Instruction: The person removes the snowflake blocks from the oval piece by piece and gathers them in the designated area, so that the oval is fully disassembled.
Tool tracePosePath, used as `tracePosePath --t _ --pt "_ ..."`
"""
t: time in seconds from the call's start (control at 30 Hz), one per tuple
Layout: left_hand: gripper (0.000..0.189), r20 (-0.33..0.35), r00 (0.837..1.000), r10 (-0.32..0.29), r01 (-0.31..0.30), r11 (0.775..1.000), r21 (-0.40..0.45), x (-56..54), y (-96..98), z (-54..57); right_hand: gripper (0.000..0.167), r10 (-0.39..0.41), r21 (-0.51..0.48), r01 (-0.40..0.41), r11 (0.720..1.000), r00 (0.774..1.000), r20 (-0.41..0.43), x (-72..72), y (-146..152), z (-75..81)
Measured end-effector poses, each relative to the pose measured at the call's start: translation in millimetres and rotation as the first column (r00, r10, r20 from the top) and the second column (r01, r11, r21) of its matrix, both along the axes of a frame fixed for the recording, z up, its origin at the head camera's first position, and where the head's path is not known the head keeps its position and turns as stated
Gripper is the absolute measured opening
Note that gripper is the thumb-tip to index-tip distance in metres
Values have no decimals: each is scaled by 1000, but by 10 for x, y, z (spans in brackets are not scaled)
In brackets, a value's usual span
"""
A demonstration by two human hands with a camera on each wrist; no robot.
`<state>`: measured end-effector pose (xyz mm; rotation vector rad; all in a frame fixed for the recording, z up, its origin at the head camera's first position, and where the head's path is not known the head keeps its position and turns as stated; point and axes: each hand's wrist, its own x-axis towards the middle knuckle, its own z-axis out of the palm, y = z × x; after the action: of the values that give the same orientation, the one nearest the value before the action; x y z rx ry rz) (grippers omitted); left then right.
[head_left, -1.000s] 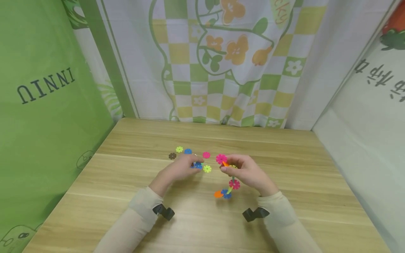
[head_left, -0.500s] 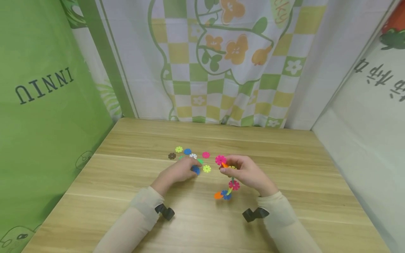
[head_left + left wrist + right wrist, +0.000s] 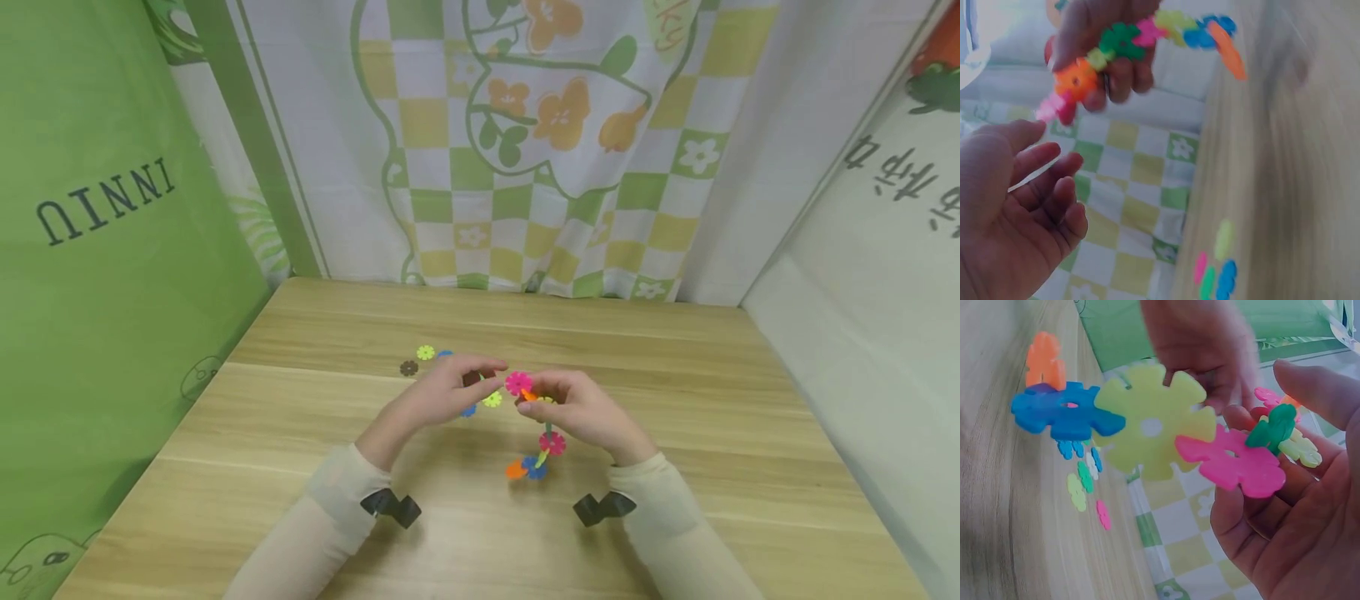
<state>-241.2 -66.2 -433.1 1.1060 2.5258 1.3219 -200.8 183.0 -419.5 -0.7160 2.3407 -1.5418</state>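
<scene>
My right hand (image 3: 585,410) grips a chain of interlocking plastic snowflake discs near its upper end, above the table. A pink disc (image 3: 518,383) forms that end, beside an orange one (image 3: 1290,402). Green (image 3: 1272,427), pink (image 3: 1241,462), yellow (image 3: 1147,419) and blue (image 3: 1063,411) discs follow, and an orange disc (image 3: 1227,50) hangs at the low end. My left hand (image 3: 453,387) hovers left of the chain with fingers loosely bent and nothing visible between them. In the left wrist view its thumb tip appears close to the end pink disc; contact cannot be told.
Loose discs lie on the wooden table (image 3: 345,483) behind and under the left hand: a brown one (image 3: 408,367), yellow ones (image 3: 425,352), blue ones (image 3: 468,411), a green (image 3: 1085,477), a white (image 3: 1092,465) and a pink (image 3: 1104,514). Curtains (image 3: 480,200) surround the table's far and side edges.
My left hand has come up from the loose discs and moved right toward the chain; a blue disc it was touching lies on the table. The chain has shifted slightly left and down.
</scene>
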Motion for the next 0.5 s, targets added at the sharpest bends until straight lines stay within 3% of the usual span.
tracePosePath --t 0.23,0.4,0.5 --pt "24 -69 992 -109 115 988 101 156 142 192 30 24 -12 -23 1000 999 25 -8 -18 6" --pt "13 -5 996 -93 93 990 103 210 160 232 37 16 -14 -16 1000 1000 0 -15 -11 2" --pt "17 40 994 -97 94 993 76 231 157 246 42 -2 -27 2 1000 1000 -12 -8 -4 9"
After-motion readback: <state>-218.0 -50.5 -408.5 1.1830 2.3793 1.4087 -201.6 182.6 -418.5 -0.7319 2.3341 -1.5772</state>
